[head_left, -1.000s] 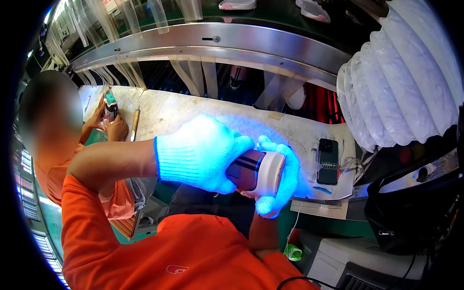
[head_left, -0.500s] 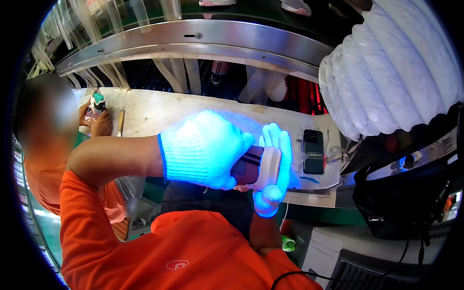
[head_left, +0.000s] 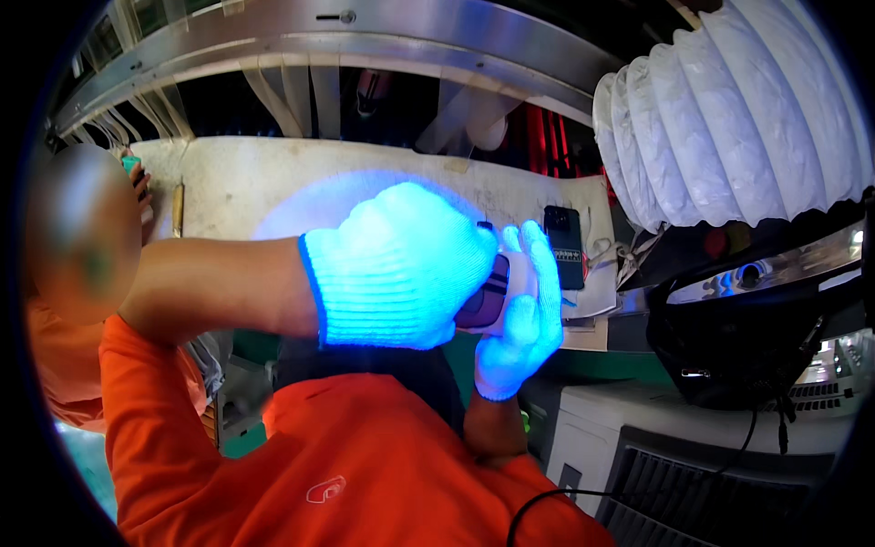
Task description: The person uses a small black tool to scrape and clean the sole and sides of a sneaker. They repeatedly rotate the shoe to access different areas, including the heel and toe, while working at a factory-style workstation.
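Observation:
Both my hands wear white knit gloves that glow blue under a lamp. My left hand (head_left: 401, 264) reaches in from the left and closes over a small dark maroon and white object (head_left: 489, 296), possibly a shoe, covering most of it. From below, my right hand (head_left: 524, 310) holds the object's white right end, fingers upright along it. The hands are raised in front of my orange shirt, above the pale workbench (head_left: 273, 182).
A black phone (head_left: 561, 246) lies on the bench behind my right hand. A co-worker in orange (head_left: 64, 273) works at the left. A white ribbed duct (head_left: 729, 118) hangs upper right, with a black machine (head_left: 756, 346) and a white vented unit (head_left: 656, 456) below. A metal rail (head_left: 365, 36) runs overhead.
My left hand has slid further over the object, hiding more of it. My right fingers have turned more upright. The view has shifted left, so the bench and phone sit more to the right.

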`<control>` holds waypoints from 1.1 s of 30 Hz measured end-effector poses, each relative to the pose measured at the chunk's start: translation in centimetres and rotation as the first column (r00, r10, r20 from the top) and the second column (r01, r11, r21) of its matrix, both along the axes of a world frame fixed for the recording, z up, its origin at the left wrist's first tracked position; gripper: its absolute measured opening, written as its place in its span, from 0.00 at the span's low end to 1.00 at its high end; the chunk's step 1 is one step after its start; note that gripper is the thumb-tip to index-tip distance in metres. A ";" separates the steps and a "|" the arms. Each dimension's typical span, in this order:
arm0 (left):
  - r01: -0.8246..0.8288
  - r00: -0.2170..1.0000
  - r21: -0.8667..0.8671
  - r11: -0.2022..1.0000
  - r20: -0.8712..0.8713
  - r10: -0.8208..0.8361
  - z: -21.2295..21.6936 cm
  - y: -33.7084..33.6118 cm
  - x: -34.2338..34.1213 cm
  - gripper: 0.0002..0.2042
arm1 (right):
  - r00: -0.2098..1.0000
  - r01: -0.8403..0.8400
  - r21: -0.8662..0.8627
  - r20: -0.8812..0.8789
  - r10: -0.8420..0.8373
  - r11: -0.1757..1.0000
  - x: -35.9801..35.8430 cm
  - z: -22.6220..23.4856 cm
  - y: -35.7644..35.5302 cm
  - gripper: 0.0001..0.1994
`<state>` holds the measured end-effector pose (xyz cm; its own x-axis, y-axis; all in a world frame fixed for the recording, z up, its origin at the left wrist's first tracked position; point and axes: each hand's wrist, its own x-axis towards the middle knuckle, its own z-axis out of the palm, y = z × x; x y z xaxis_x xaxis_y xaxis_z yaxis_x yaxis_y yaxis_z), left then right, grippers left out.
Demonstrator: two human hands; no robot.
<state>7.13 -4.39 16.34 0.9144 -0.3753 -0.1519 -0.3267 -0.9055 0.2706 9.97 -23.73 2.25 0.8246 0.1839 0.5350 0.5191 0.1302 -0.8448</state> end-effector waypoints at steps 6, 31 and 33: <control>0.004 0.979 -0.202 0.979 0.202 0.038 -2.2 -0.3 -2.7 0.25 | 0.987 0.076 -0.161 0.154 -0.051 0.984 -0.3 0.5 -1.8 0.30; 0.256 0.732 -0.596 0.761 0.634 0.250 -11.2 -2.1 -9.6 0.29 | 0.953 -0.102 0.002 -0.286 0.098 0.995 -5.4 2.3 -4.2 0.24; 0.272 0.722 -0.575 0.771 0.652 0.232 -10.9 -2.0 -9.2 0.25 | 0.962 -0.123 -0.054 -0.252 0.105 0.991 -5.1 2.5 -4.5 0.23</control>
<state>-2.04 -6.38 5.40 0.6543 -0.1675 0.7374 -0.6546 -0.6138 0.4414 4.90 -28.21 4.70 0.9012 0.3135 0.2993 0.2773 0.1136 -0.9540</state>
